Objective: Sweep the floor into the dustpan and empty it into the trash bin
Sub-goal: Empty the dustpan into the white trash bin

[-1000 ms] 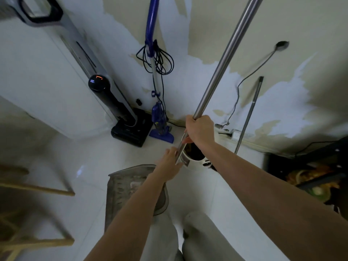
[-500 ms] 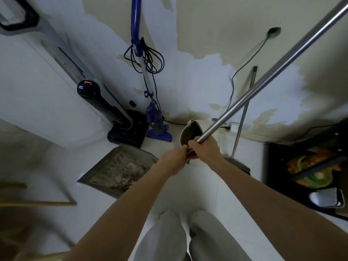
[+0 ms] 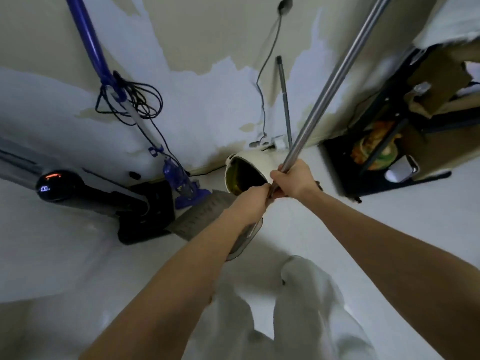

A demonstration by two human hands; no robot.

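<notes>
Both of my hands grip the long metal handle (image 3: pixel 335 81) of the dustpan near its lower end. My right hand (image 3: pixel 294 179) is curled round the pole. My left hand (image 3: pixel 253 201) grips just below it, the two touching. The grey dustpan (image 3: pixel 205 214) hangs under my left forearm, tilted, its far edge close to the rim of the white trash bin (image 3: pixel 255 162). The bin stands by the wall, its dark inside showing. My forearm hides most of the pan's inside.
A black upright vacuum (image 3: pixel 78 190) on its dock and a blue stick vacuum (image 3: pixel 179 183) with coiled cord stand at the left wall. Another pole (image 3: pixel 284 100) leans behind the bin. A black shelf (image 3: pixel 389 149) with items is at right. My legs (image 3: pixel 298 307) are below.
The dustpan has swung from the left floor toward the bin and tilted up. The handle has turned steeper. My hands stay on the pole.
</notes>
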